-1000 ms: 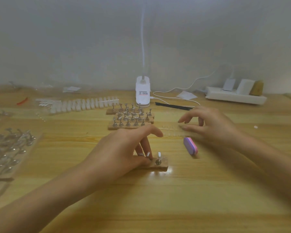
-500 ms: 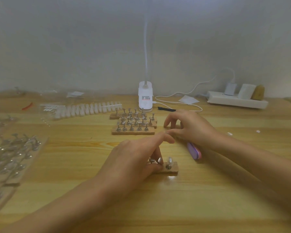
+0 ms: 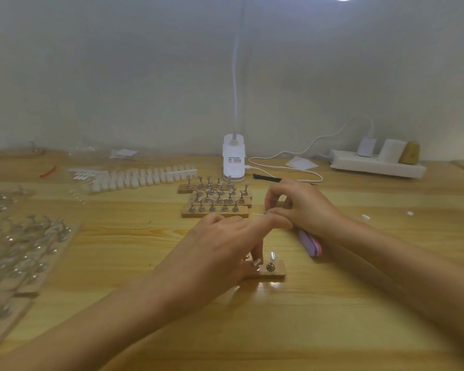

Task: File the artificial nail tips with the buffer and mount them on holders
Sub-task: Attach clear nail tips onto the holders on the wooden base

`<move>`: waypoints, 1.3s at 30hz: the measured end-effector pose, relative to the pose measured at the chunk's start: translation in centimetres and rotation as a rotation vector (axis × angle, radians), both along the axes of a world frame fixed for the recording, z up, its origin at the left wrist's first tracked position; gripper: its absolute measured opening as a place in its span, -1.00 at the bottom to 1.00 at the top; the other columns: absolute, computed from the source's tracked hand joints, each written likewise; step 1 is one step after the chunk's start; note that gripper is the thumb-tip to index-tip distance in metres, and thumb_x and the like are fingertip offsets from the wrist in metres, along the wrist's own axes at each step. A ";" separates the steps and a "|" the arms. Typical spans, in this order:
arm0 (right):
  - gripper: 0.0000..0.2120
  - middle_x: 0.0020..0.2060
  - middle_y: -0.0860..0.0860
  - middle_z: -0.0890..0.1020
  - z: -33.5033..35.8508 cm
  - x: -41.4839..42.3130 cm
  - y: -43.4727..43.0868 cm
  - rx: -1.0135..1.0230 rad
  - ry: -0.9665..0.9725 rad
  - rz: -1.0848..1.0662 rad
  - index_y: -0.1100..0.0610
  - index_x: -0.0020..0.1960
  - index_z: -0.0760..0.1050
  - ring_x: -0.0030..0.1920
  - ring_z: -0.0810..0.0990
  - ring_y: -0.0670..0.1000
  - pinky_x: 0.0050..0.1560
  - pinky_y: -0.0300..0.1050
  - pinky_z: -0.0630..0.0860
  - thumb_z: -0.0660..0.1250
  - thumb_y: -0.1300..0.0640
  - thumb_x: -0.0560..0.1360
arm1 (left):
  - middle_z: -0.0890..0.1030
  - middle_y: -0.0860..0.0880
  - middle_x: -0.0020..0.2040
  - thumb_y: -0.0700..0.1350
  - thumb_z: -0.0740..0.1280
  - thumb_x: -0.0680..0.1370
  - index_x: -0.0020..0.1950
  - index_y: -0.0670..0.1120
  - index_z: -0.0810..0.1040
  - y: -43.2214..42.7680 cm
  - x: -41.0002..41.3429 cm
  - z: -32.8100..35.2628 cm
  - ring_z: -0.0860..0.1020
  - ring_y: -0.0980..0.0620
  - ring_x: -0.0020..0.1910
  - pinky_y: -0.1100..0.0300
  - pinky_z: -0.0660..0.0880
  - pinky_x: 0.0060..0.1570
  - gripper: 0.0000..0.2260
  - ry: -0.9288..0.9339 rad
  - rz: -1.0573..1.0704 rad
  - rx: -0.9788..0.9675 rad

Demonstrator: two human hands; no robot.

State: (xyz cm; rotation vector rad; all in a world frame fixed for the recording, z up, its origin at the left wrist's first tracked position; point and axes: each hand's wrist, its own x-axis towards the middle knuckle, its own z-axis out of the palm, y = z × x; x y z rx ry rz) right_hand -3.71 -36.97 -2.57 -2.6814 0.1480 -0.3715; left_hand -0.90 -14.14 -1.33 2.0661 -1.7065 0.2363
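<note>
The small wooden holder block (image 3: 277,272) is touched by the left hand (image 3: 223,253), its grip unseen. A thin clear strip (image 3: 258,214) is pinched by fingers of the right hand (image 3: 304,207). The white lamp-base label (image 3: 236,159) is illegible.

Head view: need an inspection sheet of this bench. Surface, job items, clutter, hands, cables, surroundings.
Surface: wooden table, a glare spot in front of the near holder strip.
Job's things: one nail tip mounted on that strip; pink buffer lying to its right; three more holder strips behind; row of nail tips back left.
Clutter: red scrap, black stick, white bits, blurred holders at left.
Hands: left hand rests on the near holder strip, grip hidden; right hand pinches a small clear piece.
Cables: white cable between lamp base and power strip.
Surroundings: plain wall.
</note>
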 end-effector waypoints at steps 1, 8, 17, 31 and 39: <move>-0.82 -0.12 -0.23 0.53 -0.1 -0.1 0.0 -0.017 -0.010 -0.004 -0.18 -0.18 0.48 -0.17 0.48 -0.25 -0.20 -0.20 0.39 0.46 0.01 0.49 | 0.58 0.22 -0.10 -0.13 0.46 0.50 0.34 0.37 0.15 0.1 0.3 0.2 0.54 0.23 0.03 0.17 0.44 0.15 -0.34 0.096 -0.019 0.009; -0.83 -0.14 -0.22 0.54 0.3 -0.4 0.0 -0.076 -0.023 -0.012 -0.17 -0.20 0.47 -0.18 0.55 -0.22 -0.20 -0.15 0.37 0.42 -0.02 0.52 | 0.62 0.09 -0.16 -0.26 0.46 0.48 0.29 0.07 0.45 0.3 3.1 2.4 0.68 0.14 -0.02 0.23 0.59 0.07 -0.55 0.599 -0.066 -0.210; -0.83 -0.15 -0.18 0.57 0.5 -0.7 0.0 -0.063 -0.064 -0.009 -0.15 -0.22 0.52 -0.17 0.60 -0.18 -0.11 -0.07 0.52 0.46 0.02 0.49 | 0.65 0.02 -0.14 -0.36 0.42 0.50 0.32 0.03 0.44 -3.4 6.3 0.6 0.65 0.18 0.08 0.09 0.53 0.24 -0.52 0.645 -0.050 0.047; -0.83 -0.25 -0.08 0.57 0.5 -0.2 -0.1 0.298 -0.084 -0.126 0.04 -0.19 0.48 -0.38 0.59 -0.14 -0.45 -0.18 0.48 0.35 0.16 0.57 | 0.62 0.09 -0.25 -0.33 0.48 0.46 0.37 0.05 0.42 -4.1 6.6 -0.3 0.66 0.17 0.05 0.20 0.51 0.24 -0.44 0.699 -0.035 0.109; -0.84 -0.21 0.01 0.71 2.8 -2.1 -0.3 0.616 -0.053 0.044 0.24 -0.11 0.52 -0.18 0.72 -0.05 -0.34 -0.28 0.57 0.49 0.21 0.46 | 0.68 -0.01 -0.23 -0.36 0.48 0.44 0.26 0.01 0.50 -3.8 6.2 -0.1 0.68 0.12 0.02 0.09 0.52 0.26 -0.52 0.891 0.061 -0.068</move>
